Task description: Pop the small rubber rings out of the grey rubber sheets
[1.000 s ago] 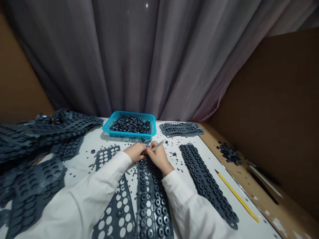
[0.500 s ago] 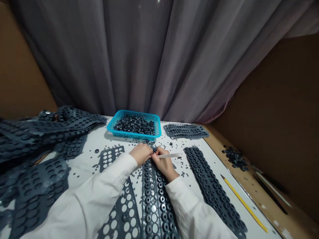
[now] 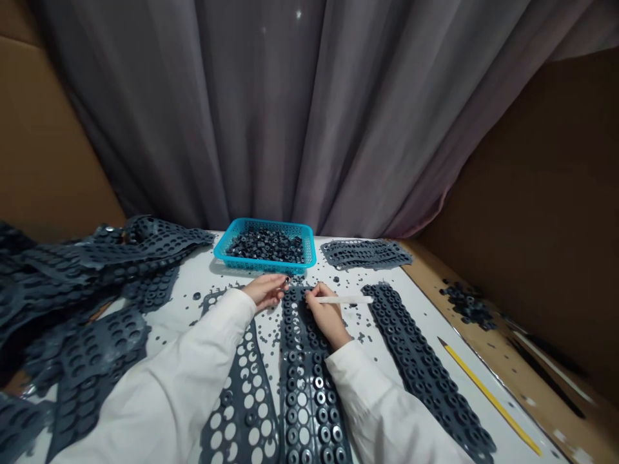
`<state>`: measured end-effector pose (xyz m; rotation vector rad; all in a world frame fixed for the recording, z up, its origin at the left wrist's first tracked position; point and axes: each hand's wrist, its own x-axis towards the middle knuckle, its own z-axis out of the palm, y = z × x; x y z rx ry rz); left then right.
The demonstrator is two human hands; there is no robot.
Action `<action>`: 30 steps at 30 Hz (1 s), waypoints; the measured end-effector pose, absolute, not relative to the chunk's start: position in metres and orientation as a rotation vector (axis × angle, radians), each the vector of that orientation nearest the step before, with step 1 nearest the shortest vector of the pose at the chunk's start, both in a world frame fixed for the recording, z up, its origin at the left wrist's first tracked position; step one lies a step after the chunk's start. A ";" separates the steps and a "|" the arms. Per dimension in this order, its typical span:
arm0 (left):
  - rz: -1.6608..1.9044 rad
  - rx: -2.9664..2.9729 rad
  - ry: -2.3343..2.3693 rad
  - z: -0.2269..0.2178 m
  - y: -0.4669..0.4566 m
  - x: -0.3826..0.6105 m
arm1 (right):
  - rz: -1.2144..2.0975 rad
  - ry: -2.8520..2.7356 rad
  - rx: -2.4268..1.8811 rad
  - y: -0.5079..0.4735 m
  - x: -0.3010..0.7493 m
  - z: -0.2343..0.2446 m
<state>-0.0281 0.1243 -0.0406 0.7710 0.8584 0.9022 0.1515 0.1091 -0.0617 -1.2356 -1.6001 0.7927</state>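
Fingers point(image 3: 315, 291) around slim white stick point(image 3: 347, 299), perhaps plastic

We draw our bare left hand point(image 3: 265, 292) off our bare right hand point(image 3: 327, 308), nearer the turquoise perforated plastic basket point(image 3: 265, 264) | a small dark piece point(image 3: 287, 280) now shows at its fingertips | our slim white stick point(image 3: 349, 299) swings from slanting to nearly level | more ribbed dark-grey rubber strip point(image 3: 304, 325) appears between

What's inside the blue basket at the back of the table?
The blue basket holds a heap of small dark pieces; some look ring-shaped. Whatever lies beneath the top layer is covered, so I can't tell.
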 end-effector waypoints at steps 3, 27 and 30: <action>0.886 0.712 0.799 -0.043 0.124 -0.029 | 0.819 -1.609 -1.209 0.109 0.152 -0.063; 0.866 0.744 0.954 -0.040 0.129 -0.032 | 0.805 -1.623 -1.231 0.113 0.150 -0.063; 0.896 0.856 1.014 -0.039 0.130 -0.028 | 0.775 -1.589 -1.270 0.117 0.146 -0.061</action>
